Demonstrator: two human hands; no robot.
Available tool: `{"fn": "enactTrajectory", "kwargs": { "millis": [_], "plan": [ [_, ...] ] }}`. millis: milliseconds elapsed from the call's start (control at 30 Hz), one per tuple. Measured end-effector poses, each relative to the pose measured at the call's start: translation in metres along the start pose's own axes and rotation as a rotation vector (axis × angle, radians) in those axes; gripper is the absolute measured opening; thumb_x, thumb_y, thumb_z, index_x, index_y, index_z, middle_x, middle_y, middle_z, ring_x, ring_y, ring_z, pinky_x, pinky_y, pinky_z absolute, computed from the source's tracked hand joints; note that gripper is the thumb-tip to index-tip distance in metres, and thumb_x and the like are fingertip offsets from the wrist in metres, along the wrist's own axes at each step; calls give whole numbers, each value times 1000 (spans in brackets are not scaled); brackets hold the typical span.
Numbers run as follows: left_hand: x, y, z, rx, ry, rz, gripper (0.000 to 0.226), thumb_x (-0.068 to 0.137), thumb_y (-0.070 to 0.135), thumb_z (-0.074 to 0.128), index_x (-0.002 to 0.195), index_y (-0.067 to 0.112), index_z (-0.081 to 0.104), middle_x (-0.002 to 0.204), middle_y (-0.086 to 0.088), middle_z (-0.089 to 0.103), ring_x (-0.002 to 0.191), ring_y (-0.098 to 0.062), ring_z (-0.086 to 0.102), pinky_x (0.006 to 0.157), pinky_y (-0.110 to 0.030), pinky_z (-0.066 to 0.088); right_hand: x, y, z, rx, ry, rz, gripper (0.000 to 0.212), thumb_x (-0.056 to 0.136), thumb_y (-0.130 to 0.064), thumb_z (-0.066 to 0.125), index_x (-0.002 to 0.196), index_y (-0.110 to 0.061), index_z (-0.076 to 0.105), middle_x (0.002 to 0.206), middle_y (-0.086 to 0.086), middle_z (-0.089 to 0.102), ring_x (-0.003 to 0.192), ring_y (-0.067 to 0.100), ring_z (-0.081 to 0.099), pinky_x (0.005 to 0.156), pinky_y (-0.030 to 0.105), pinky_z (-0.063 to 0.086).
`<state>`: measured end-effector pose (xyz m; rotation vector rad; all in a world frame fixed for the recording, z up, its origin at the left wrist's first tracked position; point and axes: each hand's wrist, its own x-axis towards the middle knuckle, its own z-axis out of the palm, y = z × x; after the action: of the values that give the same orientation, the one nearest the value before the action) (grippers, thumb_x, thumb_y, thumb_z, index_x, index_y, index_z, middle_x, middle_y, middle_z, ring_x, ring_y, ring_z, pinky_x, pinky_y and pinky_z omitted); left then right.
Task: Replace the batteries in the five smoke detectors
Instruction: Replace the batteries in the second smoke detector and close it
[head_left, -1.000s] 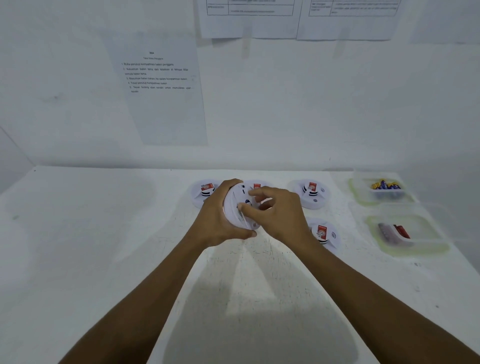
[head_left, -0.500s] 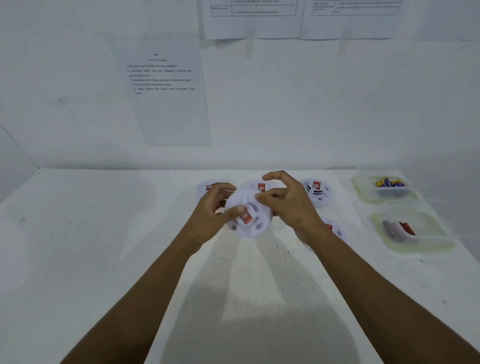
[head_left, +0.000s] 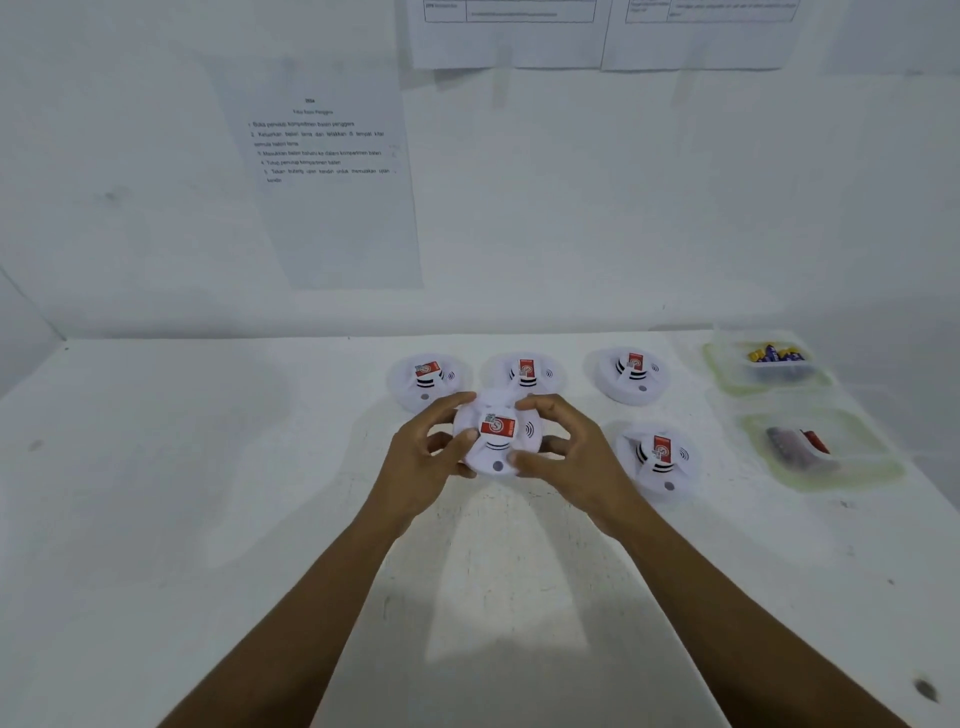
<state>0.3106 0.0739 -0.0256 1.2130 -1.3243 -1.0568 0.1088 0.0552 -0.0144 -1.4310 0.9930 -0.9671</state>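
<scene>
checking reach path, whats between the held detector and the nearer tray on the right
Head view: the right hand gripping the held detector, then another smoke detector before the tray.

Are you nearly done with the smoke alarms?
Hard to say. Four detectors lie face up on the table, finished or untouched alike. Left hand and right hand grip the fifth detector, also face up. Batteries in the near tray may be old ones.

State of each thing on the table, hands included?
Held detector: label up, gripped by both hands.
Left hand: grips its left edge.
Right hand: grips its right edge.
Other four detectors: flat on table, label up, untouched.
Far tub: holds yellow and blue batteries.
Near tub: holds red and grey items.
</scene>
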Motion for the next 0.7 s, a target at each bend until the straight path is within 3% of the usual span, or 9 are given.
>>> {"fn": "enactTrajectory", "kwargs": {
  "millis": [133, 333, 500, 700],
  "plan": [
    [-4, -6, -1, 10, -10, 9, 38, 88, 21, 68, 125, 24, 59, 117, 6, 67, 97, -21, 69, 71, -40, 61, -1, 10, 5, -126, 42, -85, 53, 74, -14, 86, 118, -25, 57, 122, -6, 62, 101, 19, 68, 76, 30, 60],
    [-3, -13, 4, 64, -6, 52, 44, 83, 23, 71, 126, 20, 58, 117, -1, 66, 93, -21, 69, 67, -36, 61, 0, 23, 11, -163, 105, -101, 54, 72, -19, 85, 115, -31, 55, 111, -27, 62, 102, 13, 67, 81, 38, 61],
    [-3, -19, 6, 50, -5, 40, 45, 84, 24, 71, 126, 17, 58, 117, -3, 66, 93, -20, 69, 69, -38, 61, 0, 26, 10, -192, 118, -130, 56, 67, -32, 83, 116, -35, 55, 115, -20, 63, 103, 13, 66, 82, 37, 61],
    [-4, -27, 8, 54, -17, 35, 45, 84, 21, 71, 127, 15, 57, 121, -5, 63, 95, -21, 69, 70, -40, 61, -2, 37, 8, -214, 118, -143, 57, 71, -25, 84, 120, -29, 55, 120, -8, 63, 106, 17, 65, 83, 39, 61]
  ]
}}
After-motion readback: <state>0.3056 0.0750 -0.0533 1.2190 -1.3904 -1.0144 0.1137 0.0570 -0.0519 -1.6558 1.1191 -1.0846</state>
